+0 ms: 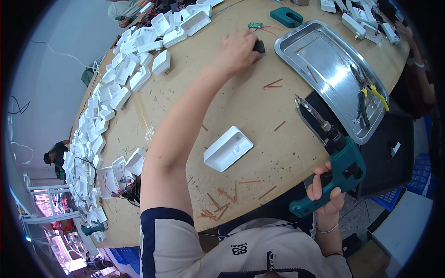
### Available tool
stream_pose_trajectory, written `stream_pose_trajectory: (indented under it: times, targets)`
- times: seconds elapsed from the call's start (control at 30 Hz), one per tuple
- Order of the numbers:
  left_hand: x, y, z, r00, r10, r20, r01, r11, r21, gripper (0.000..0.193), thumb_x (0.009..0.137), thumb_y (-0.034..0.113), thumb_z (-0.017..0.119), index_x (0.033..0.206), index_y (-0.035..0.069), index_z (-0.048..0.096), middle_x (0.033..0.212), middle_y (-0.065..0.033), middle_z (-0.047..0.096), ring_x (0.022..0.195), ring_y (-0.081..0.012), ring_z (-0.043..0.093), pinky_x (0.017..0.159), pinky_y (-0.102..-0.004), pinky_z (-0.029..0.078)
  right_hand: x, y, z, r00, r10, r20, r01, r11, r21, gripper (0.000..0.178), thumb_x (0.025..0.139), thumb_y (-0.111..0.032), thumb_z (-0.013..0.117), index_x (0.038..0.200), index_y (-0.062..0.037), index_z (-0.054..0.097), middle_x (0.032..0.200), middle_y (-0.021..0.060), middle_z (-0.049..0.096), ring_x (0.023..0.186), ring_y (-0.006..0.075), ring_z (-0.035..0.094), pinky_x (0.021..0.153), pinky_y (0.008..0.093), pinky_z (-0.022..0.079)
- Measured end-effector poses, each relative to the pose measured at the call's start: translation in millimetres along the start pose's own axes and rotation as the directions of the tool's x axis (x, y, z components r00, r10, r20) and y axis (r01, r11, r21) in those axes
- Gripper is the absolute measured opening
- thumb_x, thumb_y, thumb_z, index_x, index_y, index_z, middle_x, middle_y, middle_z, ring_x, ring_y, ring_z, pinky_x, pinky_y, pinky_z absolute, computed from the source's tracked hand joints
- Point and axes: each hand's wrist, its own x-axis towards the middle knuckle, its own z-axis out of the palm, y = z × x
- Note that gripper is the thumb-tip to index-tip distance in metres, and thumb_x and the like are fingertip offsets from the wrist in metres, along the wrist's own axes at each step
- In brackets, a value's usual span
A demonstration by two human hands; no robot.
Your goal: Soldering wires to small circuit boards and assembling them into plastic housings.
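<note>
My left hand (238, 52) is stretched far across the table. Its fingers are closed round a small black block (259, 46), partly hidden by the hand. Just beyond the fingertips lies a small green circuit board (254, 25) with thin red wires. At the table's near right edge, my right hand (328, 190) grips the handle of a green soldering gun (345, 162), its pointed tip aimed up and away from me. Between my arms, an open white plastic casing (228, 148) lies hollow side up on the table.
White casings (123, 69) are heaped along the left edge. A metal tray (320, 46) at the right holds yellow-and-black pliers (364, 109). Short brown sticks (222, 204) are scattered near me. A green tape dispenser-like object (286, 17) sits at the back; other people are around the table.
</note>
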Motion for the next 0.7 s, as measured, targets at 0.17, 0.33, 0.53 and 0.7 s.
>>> stream_pose_trajectory:
  times: [0.17, 0.33, 0.53, 0.7]
  targets:
    - [-39, -5, -48, 0.906, -0.046, -0.420, -0.115, 0.929, -0.351, 0.037, 0.074, 0.015, 0.065, 0.108, 0.004, 0.054, 0.106, -0.0127, 0.053, 0.097, -0.0291, 0.050, 0.084, -0.0366, 0.039, -1, 1, -3, 1.000, 0.022, -0.005, -0.022, 1.000, 0.003, 0.065, 0.081, -0.030, 0.064, 0.127, 0.0048, 0.033, 0.115, 0.0185, 0.050, 0.063, 0.0113, 0.050, 0.051, 0.0241, 0.046]
    - [-142, 21, -116, 0.946, -0.055, -0.321, -0.033, 0.965, -0.262, 0.042, 0.068, 0.002, 0.066, 0.108, 0.003, 0.053, 0.102, -0.0127, 0.053, 0.093, -0.0303, 0.052, 0.079, -0.0365, 0.042, -11, 1, 0, 0.998, 0.045, 0.038, -0.047, 0.997, 0.057, 0.066, 0.080, -0.029, 0.065, 0.126, 0.0051, 0.033, 0.117, 0.0177, 0.049, 0.063, 0.0115, 0.050, 0.052, 0.0237, 0.046]
    - [-268, 46, -149, 0.998, -0.041, 0.039, 0.043, 0.997, -0.071, 0.044, 0.060, 0.004, 0.068, 0.102, 0.008, 0.056, 0.102, -0.0073, 0.054, 0.097, -0.0263, 0.052, 0.080, -0.0372, 0.041, -18, 0, 6, 0.989, 0.095, 0.111, -0.105, 0.990, 0.091, 0.067, 0.079, -0.026, 0.066, 0.127, 0.0047, 0.030, 0.120, 0.0168, 0.046, 0.064, 0.0116, 0.049, 0.054, 0.0241, 0.045]
    - [-328, 64, -166, 0.968, -0.146, 0.202, 0.164, 0.984, -0.074, 0.038, 0.064, 0.010, 0.067, 0.101, 0.007, 0.058, 0.105, -0.0071, 0.056, 0.101, -0.0265, 0.052, 0.083, -0.0369, 0.040, -20, 5, 14, 0.979, 0.104, 0.173, -0.122, 0.988, 0.097, 0.067, 0.081, -0.024, 0.065, 0.128, 0.0044, 0.027, 0.122, 0.0167, 0.043, 0.065, 0.0125, 0.047, 0.056, 0.0249, 0.042]
